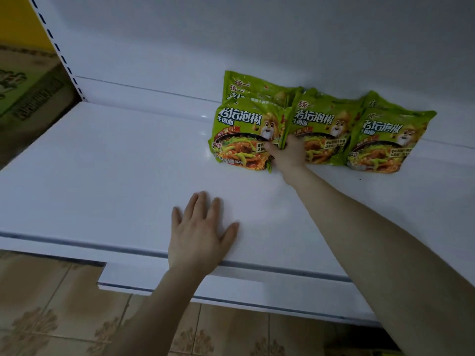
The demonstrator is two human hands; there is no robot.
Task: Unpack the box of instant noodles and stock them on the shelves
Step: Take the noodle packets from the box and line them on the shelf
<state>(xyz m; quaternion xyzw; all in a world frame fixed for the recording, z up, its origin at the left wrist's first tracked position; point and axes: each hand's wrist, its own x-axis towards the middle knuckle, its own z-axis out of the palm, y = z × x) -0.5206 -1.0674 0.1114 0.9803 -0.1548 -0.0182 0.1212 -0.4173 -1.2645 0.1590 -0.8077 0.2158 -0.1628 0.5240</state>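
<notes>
Far to the left of the left grip, a cardboard box point(30, 91) sits beside the shelf. It is likely the box the noodles come from. The left grip point(200, 235) lies flat on the white shelf point(102, 163) near its front edge. Its fingers are straight and spread, and it holds nothing. I think it props the person up while the other arm reaches far in.

Up and to the right of it, green noodle packs point(244, 86) stand in a row by the back wall point(257, 34). They lean back so their pictures face out.

The right grip point(288, 152) is at the right edge of the front left pack point(241, 140). Its thumb presses on that pack's front and its fingers go behind, out of sight. So it looks clamped on that pack, maybe to set it straight and snug. Touching this grip on its right is the middle pack point(323, 129). Past that stands the right pack point(385, 142).
</notes>
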